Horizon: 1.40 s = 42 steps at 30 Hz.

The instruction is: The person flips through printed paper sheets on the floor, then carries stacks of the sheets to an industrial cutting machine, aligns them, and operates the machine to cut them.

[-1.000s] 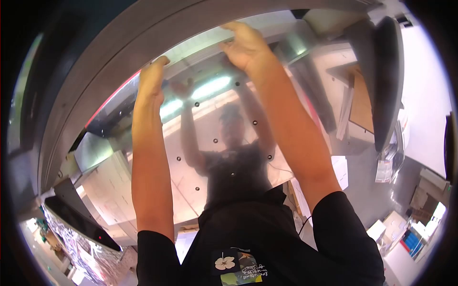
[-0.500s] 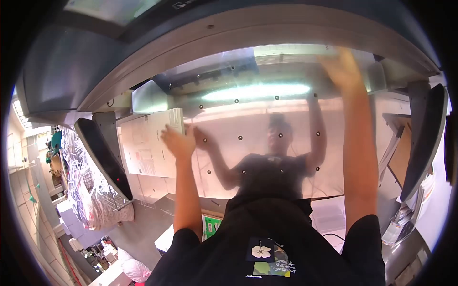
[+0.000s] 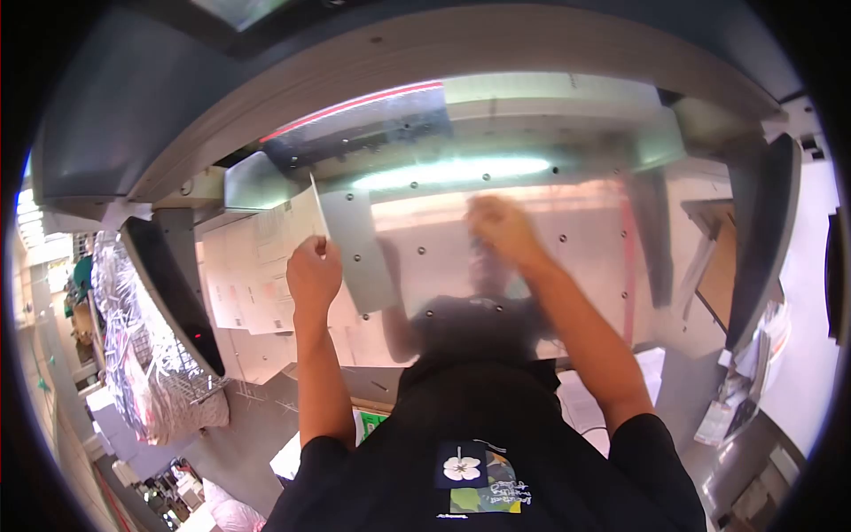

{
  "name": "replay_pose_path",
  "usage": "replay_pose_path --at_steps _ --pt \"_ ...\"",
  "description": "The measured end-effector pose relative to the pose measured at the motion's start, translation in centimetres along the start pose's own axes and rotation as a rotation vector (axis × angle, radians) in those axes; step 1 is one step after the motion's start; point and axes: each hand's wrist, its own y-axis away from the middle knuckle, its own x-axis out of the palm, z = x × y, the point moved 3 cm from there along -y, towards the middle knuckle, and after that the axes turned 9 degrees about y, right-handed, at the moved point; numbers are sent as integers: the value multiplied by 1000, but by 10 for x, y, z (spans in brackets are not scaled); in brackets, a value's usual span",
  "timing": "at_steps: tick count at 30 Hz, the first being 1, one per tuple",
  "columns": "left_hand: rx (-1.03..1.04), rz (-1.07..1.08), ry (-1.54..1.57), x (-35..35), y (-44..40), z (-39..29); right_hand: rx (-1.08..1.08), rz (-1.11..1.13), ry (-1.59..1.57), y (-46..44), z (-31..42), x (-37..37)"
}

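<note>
My left hand [image 3: 315,268] is closed on the edge of a printed sheet [image 3: 301,222], which is lifted and tilted at the left of the shiny metal table [image 3: 443,341]. More printed sheets [image 3: 232,266] lie left of it. My right hand [image 3: 501,226] hangs over the middle of the metal surface, blurred, with its fingers curled; whether it holds anything is hidden. The surface has rows of small round holes and mirrors my upper body and a bright light strip.
A large machine housing [image 3: 496,40] arches over the far side. Dark angled guards stand at the left [image 3: 173,293] and right [image 3: 767,239]. Bagged paper strips [image 3: 133,355] are at far left. A brown board [image 3: 720,275] lies at the right.
My left hand has closed on a sheet and raised its edge. From the far right, my right hand has come back toward the middle. The view has shifted slightly.
</note>
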Motion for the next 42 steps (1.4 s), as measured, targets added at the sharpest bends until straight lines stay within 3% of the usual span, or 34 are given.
replay_pose_path --at_steps 1,3,5,7,8,11,13,17,22,25,28,29,31,32,34,42 --pt "43 5 79 7 1 -29 -60 159 204 16 -19 22" --pt "121 16 221 28 0 -78 -144 448 426 67 30 55" --pt "190 48 260 48 -2 -119 -123 491 163 88 15 88" --pt "190 99 230 64 -1 -156 -143 214 -8 90 8 99" --pt "237 90 247 72 -2 -169 31 59 -179 94 5 97" --pt "290 171 329 80 11 -193 -6 -201 -213 85 16 54" --pt "355 162 334 86 14 -189 39 -249 -192 64 2 10" --pt "346 171 306 90 19 -163 186 -418 -574 37 -6 -74" --pt "433 -57 120 115 -4 -114 129 -617 -664 2 28 -168" --pt "346 72 200 147 -42 -101 53 -732 -709 -34 46 -224" --pt "331 121 310 171 -78 -120 35 -758 -759 -70 53 -270" --pt "321 109 342 180 -90 -125 -155 -538 -833 -101 24 -296" --pt "309 117 380 189 -106 -143 37 -764 -781 -110 49 -298" --pt "348 123 370 192 -112 -152 -124 -646 -741 -106 52 -294" --pt "369 140 397 203 -126 -161 31 -741 -821 -123 64 -298" --pt "322 2 239 201 -135 -199 -24 -779 -802 -127 72 -291"
